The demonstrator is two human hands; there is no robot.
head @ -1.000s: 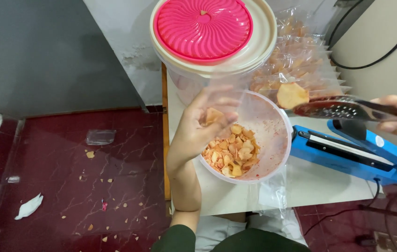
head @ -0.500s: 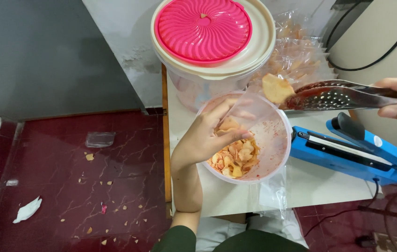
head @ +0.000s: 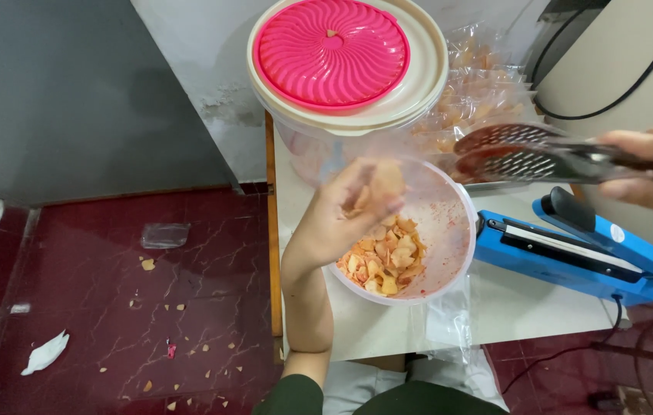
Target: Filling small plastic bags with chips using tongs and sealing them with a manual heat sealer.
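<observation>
On the far left, the dark red floor (head: 111, 307) is littered with crumbs, a scrap of white paper (head: 44, 353) and a flat bit of clear plastic (head: 165, 234). Moving right, the white bench (head: 388, 330) begins. The left hand (head: 342, 219) is raised over the near-left rim of a clear plastic bowl (head: 449, 230), fingers pinched round a pale chip (head: 386, 180) that looks blurred. The bowl stands on the bench, its inside dusted with red seasoning; a heap of orange-yellow chips (head: 384, 257), thin and irregular, lies in its near part. Just beyond it, farther off, sits a large clear tub with a cream rim and a ribbed pink lid (head: 332, 52). To the right of the tub lie clear bags of chips (head: 480, 92). Further right, the right hand (head: 649, 165) is clenched on the handle of metal tongs with perforated scoops (head: 507, 152), held over the bowl's far-right edge. Below them, near right, a blue heat sealer (head: 580, 257) rests on the bench.
</observation>
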